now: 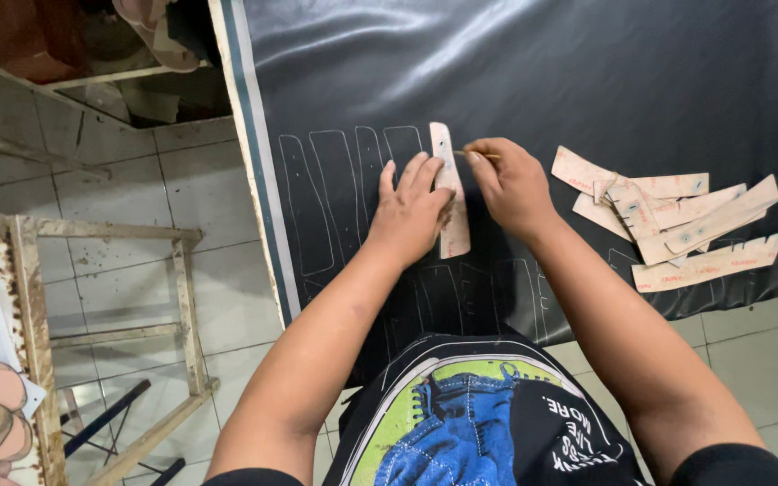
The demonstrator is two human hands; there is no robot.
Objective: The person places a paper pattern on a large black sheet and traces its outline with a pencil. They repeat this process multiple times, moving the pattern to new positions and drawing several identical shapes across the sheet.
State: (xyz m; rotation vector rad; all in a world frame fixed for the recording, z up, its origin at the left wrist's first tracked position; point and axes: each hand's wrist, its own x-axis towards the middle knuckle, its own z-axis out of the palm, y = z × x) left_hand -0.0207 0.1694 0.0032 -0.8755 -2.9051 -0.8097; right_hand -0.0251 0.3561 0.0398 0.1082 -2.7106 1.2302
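While the tan cardboard template (450,191) lies flat and lengthwise on the black leather sheet (587,81), just right of a row of outlines (344,193) already drawn in pale lines, the left hand (411,211) presses it down with fingers spread along its left edge. Right hand (511,184) pinches a thin marking pen (477,155) between thumb and fingertips, tip at the template's upper right edge. Judgement: a good trace needs even downward pressure from the left hand along the whole strip so it cannot pivot, pen kept tight against the edge, and the new outline set close to its neighbour without overlap. Risk: the glossy sheet looks slippery. A loose pile of similar templates (677,220) lies well to the right on the sheet, which covers the tabletop (243,135); tiled floor (137,189) shows at left.
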